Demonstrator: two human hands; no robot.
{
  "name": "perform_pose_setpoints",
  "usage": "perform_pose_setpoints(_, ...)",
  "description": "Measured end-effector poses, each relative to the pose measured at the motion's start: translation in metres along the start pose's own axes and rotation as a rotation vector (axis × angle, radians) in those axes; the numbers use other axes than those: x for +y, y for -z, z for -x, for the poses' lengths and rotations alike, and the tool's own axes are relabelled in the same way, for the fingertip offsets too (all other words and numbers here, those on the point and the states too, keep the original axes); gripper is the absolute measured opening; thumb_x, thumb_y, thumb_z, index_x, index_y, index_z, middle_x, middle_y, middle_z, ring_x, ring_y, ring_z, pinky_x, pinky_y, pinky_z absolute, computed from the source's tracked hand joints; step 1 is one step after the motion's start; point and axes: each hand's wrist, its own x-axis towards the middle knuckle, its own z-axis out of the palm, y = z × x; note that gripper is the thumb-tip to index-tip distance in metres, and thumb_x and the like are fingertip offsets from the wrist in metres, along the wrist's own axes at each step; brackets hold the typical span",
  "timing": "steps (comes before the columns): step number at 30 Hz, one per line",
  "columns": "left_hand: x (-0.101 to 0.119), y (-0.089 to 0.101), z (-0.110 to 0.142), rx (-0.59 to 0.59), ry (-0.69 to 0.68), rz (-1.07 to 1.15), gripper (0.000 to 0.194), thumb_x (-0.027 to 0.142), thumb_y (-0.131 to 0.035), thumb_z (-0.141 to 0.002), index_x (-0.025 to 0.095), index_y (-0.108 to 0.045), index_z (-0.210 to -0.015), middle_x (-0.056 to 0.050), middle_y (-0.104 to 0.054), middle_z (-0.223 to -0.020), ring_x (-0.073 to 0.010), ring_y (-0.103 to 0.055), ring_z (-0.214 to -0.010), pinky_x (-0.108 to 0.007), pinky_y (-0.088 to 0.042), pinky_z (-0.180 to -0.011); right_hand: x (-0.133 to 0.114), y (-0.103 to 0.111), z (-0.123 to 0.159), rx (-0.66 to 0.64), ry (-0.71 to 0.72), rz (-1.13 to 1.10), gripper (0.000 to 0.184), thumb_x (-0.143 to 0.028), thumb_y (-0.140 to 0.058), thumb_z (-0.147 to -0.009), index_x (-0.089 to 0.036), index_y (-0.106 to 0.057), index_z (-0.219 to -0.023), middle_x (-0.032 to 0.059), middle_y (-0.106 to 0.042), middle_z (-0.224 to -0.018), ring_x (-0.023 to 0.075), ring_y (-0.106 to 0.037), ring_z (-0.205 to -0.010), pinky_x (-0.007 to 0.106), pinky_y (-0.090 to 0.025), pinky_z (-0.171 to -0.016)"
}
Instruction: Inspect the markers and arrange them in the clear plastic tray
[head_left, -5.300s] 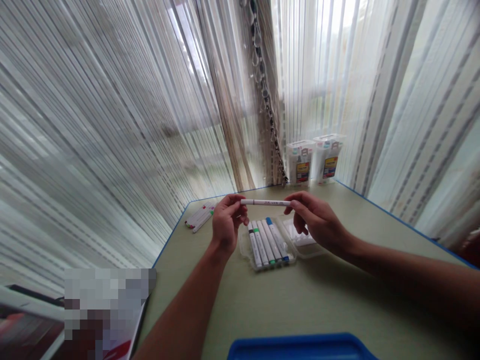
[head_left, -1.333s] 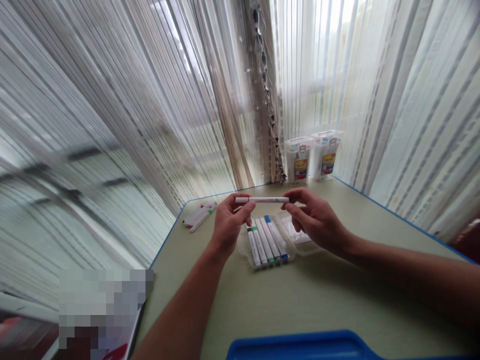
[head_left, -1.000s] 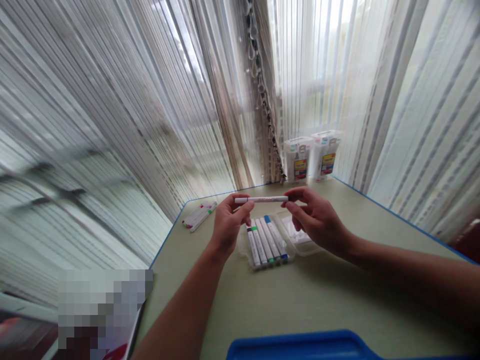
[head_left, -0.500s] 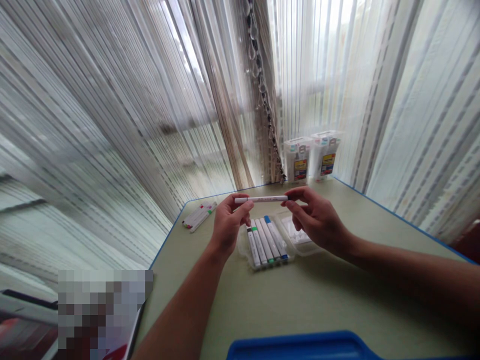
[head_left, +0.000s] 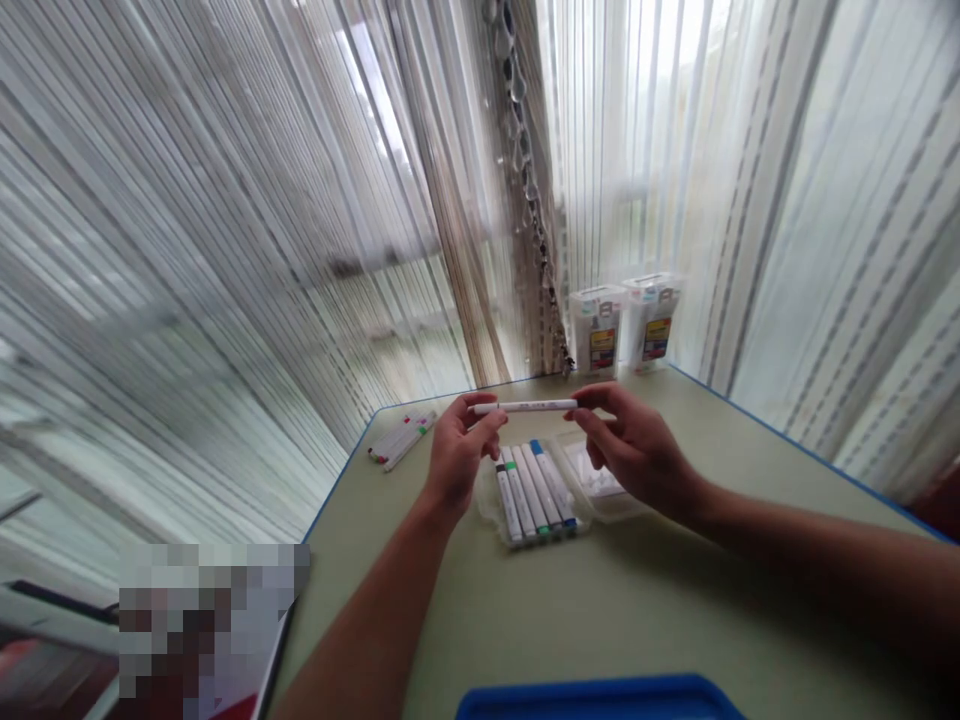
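Observation:
A white marker (head_left: 534,406) is held level between my two hands, above the table. My left hand (head_left: 459,452) pinches its left end between thumb and fingers. At the other end, the fingertips of my right hand (head_left: 630,440) close on the tip and partly cover it. Below the hands lies an open clear plastic case (head_left: 491,515) with several white markers (head_left: 529,490) side by side, some with green, black or blue ends. The case's lid (head_left: 592,470) is folded out to the right, partly behind my right hand.
More white markers (head_left: 403,438) lie in a small pile at the table's left edge. Two upright clear marker boxes (head_left: 598,335) stand at the back corner before the string curtains (head_left: 300,200). A blue tray (head_left: 600,698) sits at the near edge of the pale green table (head_left: 585,610).
Both hands keep hold of the marker in nearly the same pose. The whole view has shifted slightly, so everything appears a little lower.

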Motion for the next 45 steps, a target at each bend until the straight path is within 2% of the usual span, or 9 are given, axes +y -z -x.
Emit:
perform_pose_setpoints(6,-0.0005,0.0004,0.0008,-0.038,-0.013,0.010,0.032,0.023,-0.071,-0.074,0.014,-0.060,-0.103,0.000,-0.062,-0.075,-0.0048,-0.044,-0.048,-0.020,-0.040,-0.046,-0.0005,-0.0005,-0.0012,0.012,0.005,-0.009,0.022,-0.037,-0.060,-0.089,-0.018,-0.056,-0.100,0.0018,-0.064,-0.084,0.0062,-0.053,-0.042,0.020,-0.040,-0.034)
perform_pose_setpoints(20,0.0000,0.0006,-0.0001,-0.018,0.018,0.082,0.027,0.026,-0.064,-0.078,0.012,-0.064,-0.100,-0.004,-0.065,-0.076,-0.0062,-0.046,-0.047,-0.021,-0.039,-0.045,0.0013,0.0009,-0.0016,-0.008,-0.020,0.001,0.022,-0.038,-0.058,-0.090,-0.018,-0.055,-0.098,0.0018,-0.064,-0.083,0.0068,-0.052,-0.042,0.021,-0.040,-0.035)
perform_pose_setpoints(45,-0.0005,0.0030,-0.0002,-0.039,0.006,0.039,0.024,0.026,-0.064,-0.079,0.012,-0.065,-0.099,-0.005,-0.065,-0.079,-0.0070,-0.049,-0.047,-0.022,-0.041,-0.044,0.0038,0.0015,-0.0012,-0.006,-0.003,0.051,0.028,-0.044,-0.056,-0.091,-0.018,-0.055,-0.102,0.0041,-0.065,-0.087,0.0067,-0.051,-0.042,0.021,-0.039,-0.035)
